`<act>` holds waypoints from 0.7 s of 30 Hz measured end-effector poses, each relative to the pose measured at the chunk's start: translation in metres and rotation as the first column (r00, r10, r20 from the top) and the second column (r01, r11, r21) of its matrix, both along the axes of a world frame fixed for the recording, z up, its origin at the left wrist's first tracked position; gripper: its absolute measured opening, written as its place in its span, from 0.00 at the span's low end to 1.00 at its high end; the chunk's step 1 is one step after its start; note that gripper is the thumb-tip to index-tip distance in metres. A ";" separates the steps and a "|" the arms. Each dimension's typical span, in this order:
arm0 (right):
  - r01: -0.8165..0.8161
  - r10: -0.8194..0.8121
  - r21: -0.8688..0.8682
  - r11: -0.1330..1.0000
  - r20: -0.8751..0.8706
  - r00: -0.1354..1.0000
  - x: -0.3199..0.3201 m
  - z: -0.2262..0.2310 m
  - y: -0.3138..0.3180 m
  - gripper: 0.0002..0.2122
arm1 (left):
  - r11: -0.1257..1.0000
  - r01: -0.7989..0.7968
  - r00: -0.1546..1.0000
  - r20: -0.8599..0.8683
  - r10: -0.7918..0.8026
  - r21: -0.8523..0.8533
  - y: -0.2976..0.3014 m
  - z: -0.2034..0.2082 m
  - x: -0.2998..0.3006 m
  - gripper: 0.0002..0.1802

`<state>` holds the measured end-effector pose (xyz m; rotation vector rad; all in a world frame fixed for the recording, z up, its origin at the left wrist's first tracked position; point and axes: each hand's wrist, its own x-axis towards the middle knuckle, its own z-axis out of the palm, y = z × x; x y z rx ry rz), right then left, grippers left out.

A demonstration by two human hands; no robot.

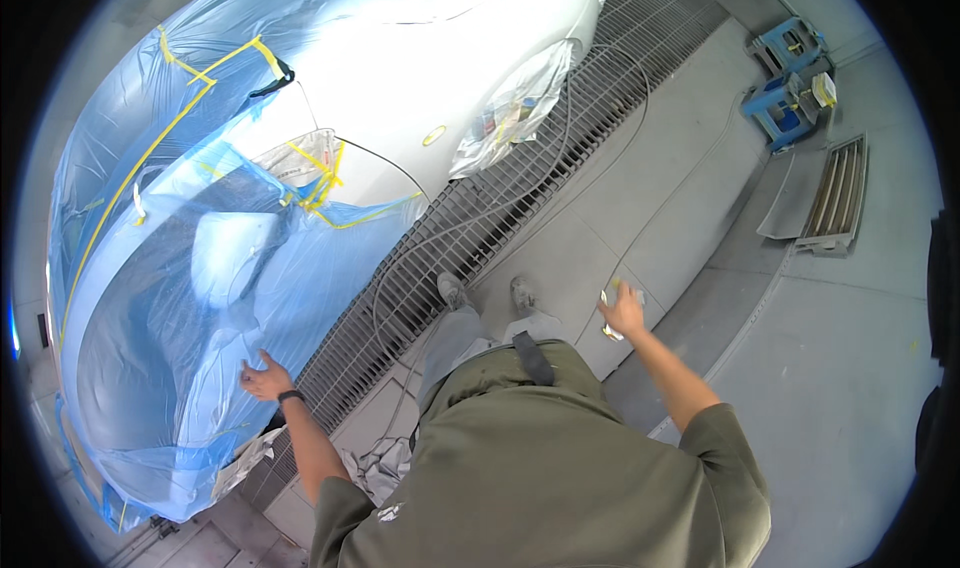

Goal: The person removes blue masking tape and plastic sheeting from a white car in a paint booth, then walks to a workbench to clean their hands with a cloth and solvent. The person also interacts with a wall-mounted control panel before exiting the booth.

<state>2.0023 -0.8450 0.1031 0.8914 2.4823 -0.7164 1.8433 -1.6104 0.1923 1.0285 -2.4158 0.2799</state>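
A car (400, 78) stands to my left, its white side bare and the rest under blue masking film (150, 318). Yellow masking tape (150, 153) runs along the film and edges a bare panel. At the film's near side, my left hand (268, 378) is held out with its fingers apart and nothing in them; whether it touches the film I cannot tell. Out to my right, over the pale floor, my right hand (625, 310) is closed on a small crumpled white-and-yellow scrap (609, 326). Its exact kind is unclear.
A floor grating (490, 208) runs beside the car, with a hose (567, 118) looping across it. Crumpled sheeting (520, 113) covers the wheel. Blue step stools (775, 113) and a louvred panel (835, 193) stand by the right wall. A grey cloth-like heap (380, 468) lies behind my left arm.
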 end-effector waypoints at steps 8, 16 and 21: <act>-0.234 0.332 -0.254 0.939 0.477 0.814 0.163 -0.105 -0.032 0.30 | 0.768 0.277 0.798 0.306 -0.518 0.577 0.104 -0.125 0.171 0.16; -0.312 0.311 -0.027 0.950 0.198 0.930 0.049 -0.069 -0.100 0.24 | 0.232 -0.070 0.882 0.169 -0.441 0.970 0.049 -0.204 0.334 0.21; -0.471 0.471 -0.063 0.880 0.247 0.847 0.022 -0.031 -0.223 0.23 | 0.030 -0.063 0.995 0.065 -0.072 0.998 -0.007 -0.256 0.510 0.17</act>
